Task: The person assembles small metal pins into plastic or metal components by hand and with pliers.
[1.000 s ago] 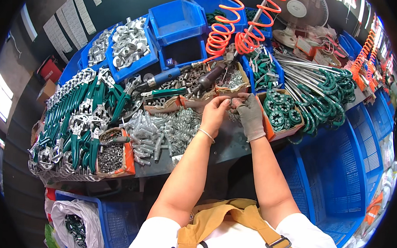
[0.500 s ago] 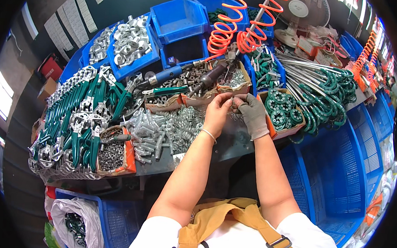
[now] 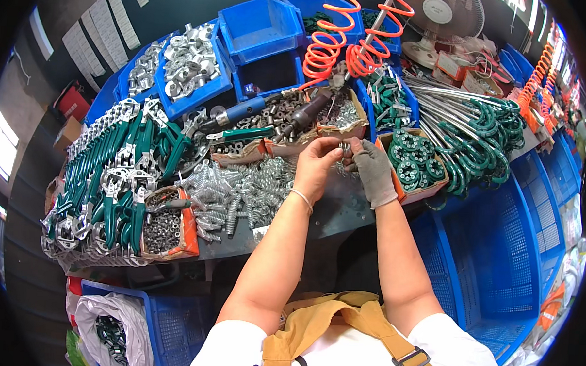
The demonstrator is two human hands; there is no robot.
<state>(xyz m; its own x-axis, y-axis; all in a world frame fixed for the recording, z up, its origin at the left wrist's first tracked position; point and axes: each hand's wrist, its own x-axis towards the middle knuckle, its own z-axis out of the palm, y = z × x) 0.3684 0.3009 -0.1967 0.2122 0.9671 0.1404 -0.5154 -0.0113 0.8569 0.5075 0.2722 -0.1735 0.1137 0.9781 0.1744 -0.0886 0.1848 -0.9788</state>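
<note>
My left hand [image 3: 316, 166], bare with a thin band at the wrist, is closed in a pinch near the front of the small-parts boxes. Facing it, my right hand [image 3: 374, 175] wears a grey glove with bare fingertips showing and is also pinched. Between the fingertips is a small metal part [image 3: 344, 148], too small to tell its kind. Left of my hands lies a heap of metal springs [image 3: 267, 182]. Close to my right hand stands a box of green round parts with holes [image 3: 413, 161]. Behind the hands is a carton of small silvery parts [image 3: 345, 116].
Green-handled locking pliers [image 3: 97, 174] are stacked at left, beside a carton of small metal rings [image 3: 162, 233]. Blue bins [image 3: 260, 28] line the back. Orange coiled hoses [image 3: 325, 53] hang above a power driver [image 3: 309, 113]. Green-coated bent rods [image 3: 478, 135] lie right.
My left hand has shifted slightly left, and the fingertips of the two hands are a little further apart, showing the small metal part more. The whole view has moved slightly.
</note>
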